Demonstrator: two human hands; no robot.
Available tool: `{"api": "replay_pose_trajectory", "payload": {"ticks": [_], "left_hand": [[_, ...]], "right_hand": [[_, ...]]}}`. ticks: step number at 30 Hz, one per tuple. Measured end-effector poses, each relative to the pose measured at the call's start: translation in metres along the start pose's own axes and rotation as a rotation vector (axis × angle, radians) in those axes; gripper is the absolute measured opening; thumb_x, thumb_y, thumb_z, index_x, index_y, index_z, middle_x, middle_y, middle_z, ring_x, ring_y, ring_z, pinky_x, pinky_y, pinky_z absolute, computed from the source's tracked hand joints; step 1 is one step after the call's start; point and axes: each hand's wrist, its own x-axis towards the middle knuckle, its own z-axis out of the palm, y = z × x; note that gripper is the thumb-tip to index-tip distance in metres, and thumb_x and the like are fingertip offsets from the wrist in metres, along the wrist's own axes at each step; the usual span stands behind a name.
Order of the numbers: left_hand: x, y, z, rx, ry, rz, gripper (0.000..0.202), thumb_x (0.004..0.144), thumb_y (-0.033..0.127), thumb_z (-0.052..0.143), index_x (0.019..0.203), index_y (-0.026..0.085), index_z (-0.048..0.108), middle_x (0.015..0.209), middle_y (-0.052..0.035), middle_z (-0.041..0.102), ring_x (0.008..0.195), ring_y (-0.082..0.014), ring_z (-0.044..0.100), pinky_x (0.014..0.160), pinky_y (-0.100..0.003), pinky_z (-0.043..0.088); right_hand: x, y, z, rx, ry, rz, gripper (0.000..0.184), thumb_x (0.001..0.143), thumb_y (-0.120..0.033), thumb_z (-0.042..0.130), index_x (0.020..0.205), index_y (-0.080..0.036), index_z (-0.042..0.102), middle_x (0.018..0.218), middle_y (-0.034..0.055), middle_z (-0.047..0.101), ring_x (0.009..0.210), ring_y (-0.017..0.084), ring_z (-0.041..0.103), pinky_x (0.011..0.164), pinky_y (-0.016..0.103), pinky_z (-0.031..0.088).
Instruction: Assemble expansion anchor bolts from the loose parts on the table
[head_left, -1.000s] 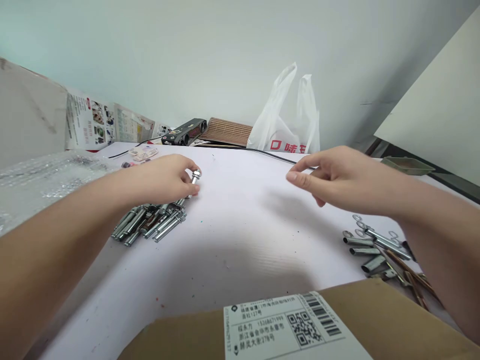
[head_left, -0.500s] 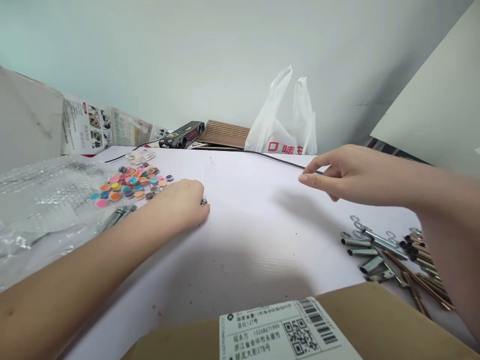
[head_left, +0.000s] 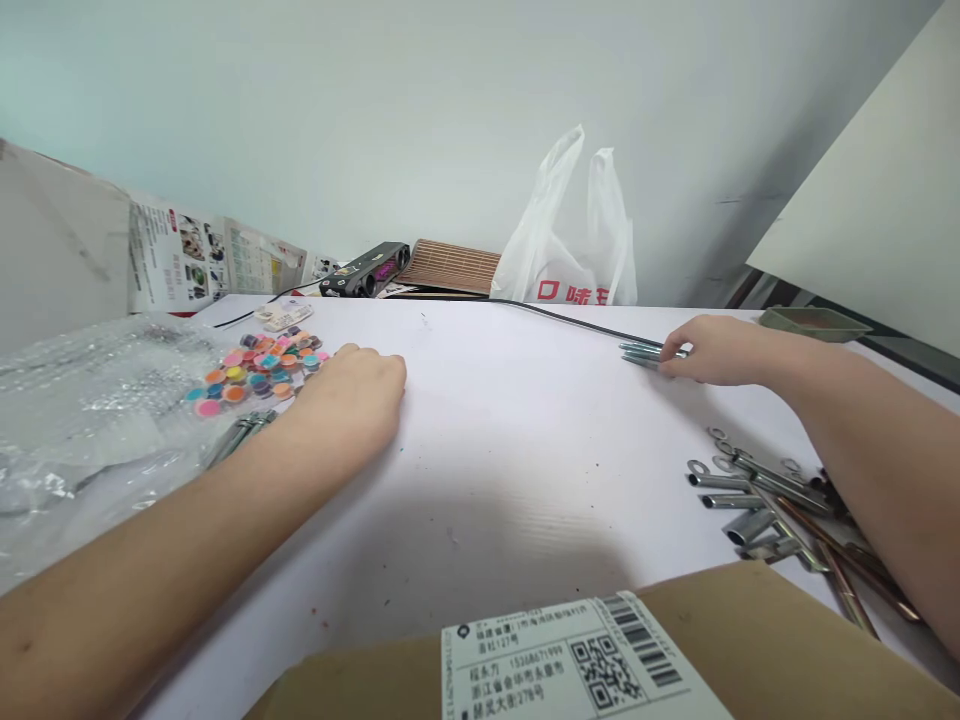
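Metal rods (head_left: 640, 353) are lying in a small bunch toward the counter's (head_left: 480, 430) far right side. Nearest, a cardboard box (head_left: 750, 640) is bearing a white label (head_left: 517, 665) with a QR code, a barcode and Chinese address lines, "127号" and "278号" being readable. Beyond it, metal tubes (head_left: 731, 501) are lying loosely at the right. The left hand (head_left: 360, 400) is resting beside colourful caps (head_left: 259, 382), its fingers curling out of sight; whether it is holding anything cannot be told. The right hand (head_left: 701, 352) is pinching the rods' near ends between thumb and fingers. Farther back, a white plastic bag (head_left: 555, 265) is showing red "口味" and a third character, partly folded away.
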Motion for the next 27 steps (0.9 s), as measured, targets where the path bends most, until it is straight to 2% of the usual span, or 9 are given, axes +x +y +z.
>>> {"api": "replay_pose_trajectory", "payload": {"ticks": [3,6,9,12,14,17,20,24,27], "left_hand": [[-0.004,0.014,-0.005,-0.037,0.085,-0.004,0.031,0.083,0.028,0.040,0.091,0.013,0.065,0.083,-0.0170,0.064,0.089,-0.0320,0.056,0.073,-0.038,0.042],[-0.008,0.029,-0.007,-0.181,0.150,0.072,0.036,0.086,0.030,0.036,0.101,0.012,0.064,0.087,-0.0154,0.066,0.092,-0.0306,0.056,0.077,-0.038,0.042],[-0.011,0.041,-0.004,-0.494,0.084,0.165,0.035,0.086,0.036,0.039,0.099,0.017,0.066,0.084,-0.0087,0.067,0.085,-0.0251,0.059,0.072,-0.034,0.043],[-0.015,0.053,0.000,-0.870,-0.084,0.217,0.037,0.086,0.046,0.042,0.093,0.021,0.069,0.075,-0.0029,0.066,0.069,-0.0187,0.059,0.059,-0.028,0.042],[-0.018,0.062,0.003,-1.089,-0.155,0.248,0.042,0.085,0.051,0.043,0.101,0.021,0.068,0.073,-0.0021,0.066,0.066,-0.0174,0.059,0.054,-0.026,0.040],[-0.024,0.076,0.006,-1.296,-0.117,0.307,0.040,0.085,0.050,0.046,0.096,0.020,0.069,0.070,-0.0028,0.066,0.068,-0.0186,0.060,0.054,-0.027,0.041],[-0.027,0.083,0.006,-1.408,-0.031,0.345,0.037,0.087,0.046,0.047,0.076,0.017,0.067,0.070,-0.0037,0.068,0.072,-0.0188,0.062,0.058,-0.028,0.044],[-0.026,0.077,0.006,-1.411,0.144,0.282,0.034,0.088,0.041,0.048,0.068,0.017,0.063,0.087,-0.0039,0.071,0.087,-0.0185,0.064,0.075,-0.028,0.047],[-0.021,0.067,0.011,-1.150,0.302,0.217,0.032,0.086,0.038,0.050,0.063,0.018,0.060,0.082,-0.0046,0.070,0.087,-0.0185,0.063,0.078,-0.029,0.045]], "right_hand": [[-0.005,-0.002,0.005,0.030,-0.015,-0.100,0.032,0.082,-0.046,0.051,0.084,-0.018,0.064,0.094,0.0160,0.061,0.079,0.027,0.054,0.067,0.038,0.039],[-0.008,-0.006,0.000,0.062,-0.087,-0.170,0.030,0.084,-0.043,0.048,0.078,-0.018,0.064,0.085,0.0125,0.060,0.074,0.021,0.053,0.063,0.033,0.038],[-0.013,-0.017,-0.011,0.064,-0.112,-0.143,0.028,0.082,-0.040,0.050,0.073,-0.017,0.064,0.068,0.0061,0.053,0.057,0.015,0.044,0.052,0.029,0.032],[-0.029,-0.045,-0.023,0.125,-0.091,-0.145,0.026,0.081,-0.041,0.052,0.079,-0.019,0.064,0.067,0.0024,0.052,0.052,0.011,0.038,0.046,0.026,0.028],[-0.045,-0.073,-0.025,0.258,-0.147,-0.254,0.021,0.080,-0.039,0.054,0.080,-0.021,0.063,0.066,0.0001,0.053,0.052,0.010,0.038,0.044,0.024,0.028],[-0.068,-0.114,-0.013,0.373,-0.320,-0.473,0.014,0.079,-0.031,0.052,0.074,-0.019,0.058,0.057,-0.0037,0.047,0.050,0.008,0.034,0.046,0.022,0.028],[-0.076,-0.139,0.005,0.390,-0.346,-0.597,0.017,0.082,-0.029,0.047,0.071,-0.019,0.055,0.056,-0.0042,0.046,0.050,0.008,0.034,0.047,0.023,0.028],[-0.067,-0.131,0.000,0.303,-0.237,-0.591,0.024,0.086,-0.036,0.043,0.077,-0.020,0.060,0.064,-0.0013,0.057,0.053,0.011,0.044,0.049,0.024,0.033],[-0.058,-0.092,-0.022,0.089,-0.127,-0.339,0.029,0.083,-0.045,0.050,0.083,-0.020,0.065,0.073,0.0042,0.064,0.056,0.015,0.052,0.049,0.028,0.036]]}}
